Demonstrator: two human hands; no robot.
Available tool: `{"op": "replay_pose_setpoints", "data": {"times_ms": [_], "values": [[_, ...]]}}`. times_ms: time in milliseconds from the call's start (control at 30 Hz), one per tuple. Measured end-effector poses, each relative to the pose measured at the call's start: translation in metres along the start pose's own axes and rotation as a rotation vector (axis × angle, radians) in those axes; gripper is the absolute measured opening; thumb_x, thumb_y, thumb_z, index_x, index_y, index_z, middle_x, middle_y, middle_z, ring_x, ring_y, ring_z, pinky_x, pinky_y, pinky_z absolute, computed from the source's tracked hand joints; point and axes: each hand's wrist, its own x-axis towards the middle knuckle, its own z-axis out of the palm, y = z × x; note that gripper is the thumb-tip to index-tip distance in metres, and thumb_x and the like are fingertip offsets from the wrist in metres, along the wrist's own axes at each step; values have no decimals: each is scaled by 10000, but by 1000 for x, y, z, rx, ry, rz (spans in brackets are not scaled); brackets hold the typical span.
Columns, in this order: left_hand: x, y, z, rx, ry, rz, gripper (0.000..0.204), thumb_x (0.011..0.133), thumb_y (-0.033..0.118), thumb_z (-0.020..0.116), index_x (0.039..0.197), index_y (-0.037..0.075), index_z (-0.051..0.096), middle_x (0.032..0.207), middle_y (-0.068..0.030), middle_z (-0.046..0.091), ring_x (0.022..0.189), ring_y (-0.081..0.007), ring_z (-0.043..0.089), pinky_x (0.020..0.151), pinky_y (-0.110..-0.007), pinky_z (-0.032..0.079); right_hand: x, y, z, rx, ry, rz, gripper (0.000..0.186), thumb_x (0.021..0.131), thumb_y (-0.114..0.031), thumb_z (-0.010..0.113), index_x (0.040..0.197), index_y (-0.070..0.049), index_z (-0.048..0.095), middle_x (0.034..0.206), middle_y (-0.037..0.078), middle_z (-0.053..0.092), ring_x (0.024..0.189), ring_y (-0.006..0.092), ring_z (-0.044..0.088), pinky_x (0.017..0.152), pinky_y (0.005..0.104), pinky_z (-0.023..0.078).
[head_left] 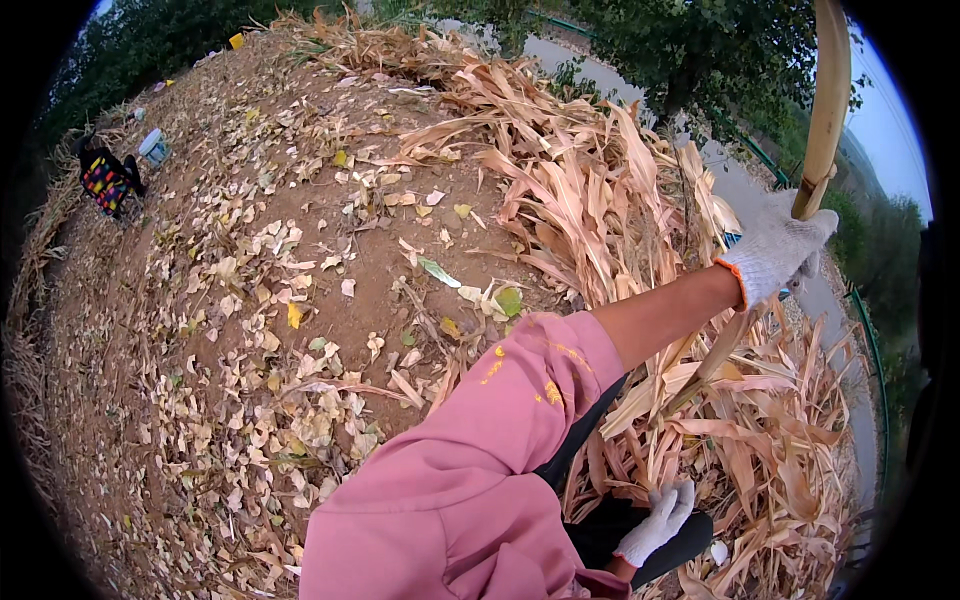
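My left arm, in a pink sleeve, reaches across to the right. My left hand (782, 245), in a white knit glove with an orange cuff, is closed round a dry corn stalk (828, 95). The stalk rises above the hand to the top edge, and a pale stalk runs down from below it into the dry leaves. Low in the view, my right hand (655, 522), also gloved in white, is beside my dark trouser leg (685, 545). Its fingers are loosely apart, with nothing seen in them. Dry corn stalks and leaves (760, 450) lie around it.
A long heap of dry corn stalks (570, 170) curves along the right side. Fallen leaves litter the brown soil (380, 260). At far left are a multicoloured patterned cloth on a dark shape (106, 182) and a pale bucket (153, 147). A paved road (735, 185) passes beyond the heap.
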Motion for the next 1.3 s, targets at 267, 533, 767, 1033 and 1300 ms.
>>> {"op": "replay_pose_setpoints", "data": {"times_ms": [267,533,767,1033,1300], "values": [[14,-71,-45,-358,201,-229,260,901,289,604,790,84,490,519,-35,483,348,-160,430,348,-358,414,55,9,-30,-569,-122,-302,774,772,-12,664,1445,30,285,1465,202,363,1331,301,405,1109,365,300],[49,-80,-67,-497,119,-330,373,926,387,598,714,118,451,534,-43,486,376,-185,411,421,-399,426,119,68,-39,-1025,-347,-228,773,772,-290,663,1430,-56,332,1339,214,501,1185,353,531,978,403,426],[58,-142,-109,-508,311,-64,438,893,534,582,1078,139,545,865,-49,601,818,-190,606,692,-388,519,165,34,-19,-988,-477,-157,284,857,-277,604,1050,-72,565,904,193,655,829,390,639,721,462,484],[0,-267,-134,-599,629,-583,538,887,645,486,924,108,475,679,-95,560,522,-217,545,513,-387,480,198,30,26,-1003,-577,-196,342,858,-303,623,1041,-24,551,766,245,628,751,434,620,652,479,481],[25,-267,-146,-487,740,-586,562,889,650,472,867,89,460,601,-92,529,442,-238,495,454,-420,461,197,27,45,-969,-573,-262,347,854,-289,635,1108,-65,557,772,229,640,709,422,624,612,481,485]]}}
